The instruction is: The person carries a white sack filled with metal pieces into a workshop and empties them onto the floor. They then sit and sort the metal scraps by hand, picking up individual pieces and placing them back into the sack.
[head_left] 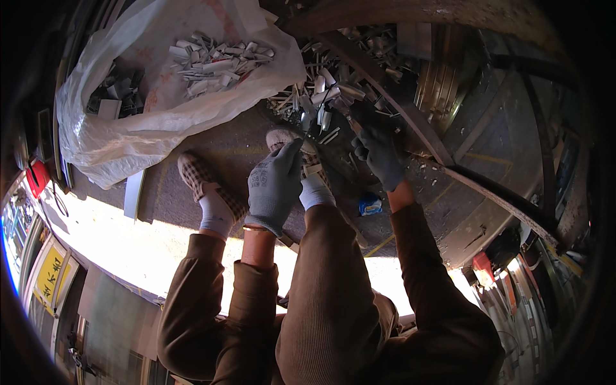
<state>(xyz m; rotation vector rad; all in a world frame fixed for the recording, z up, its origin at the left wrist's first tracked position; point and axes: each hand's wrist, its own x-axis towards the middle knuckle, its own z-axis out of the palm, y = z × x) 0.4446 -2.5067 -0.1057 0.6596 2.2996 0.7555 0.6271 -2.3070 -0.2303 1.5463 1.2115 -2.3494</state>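
grey-gloved left hand (274, 186) curled on nothing clear; dark-gloved right hand (380, 154) pinches a thin metal strip (346, 115).
sharp silvery offcuts (314, 96) at upper centre could cut gloves; strip may slip.

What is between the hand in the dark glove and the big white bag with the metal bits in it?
The right hand is at the pile of metal strips on the floor. Between it and the white bag are the left hand in a grey glove and the person's two feet.

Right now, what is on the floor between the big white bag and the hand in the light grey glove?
In the head view, a checked slipper lies on the floor between the white bag and the left hand.
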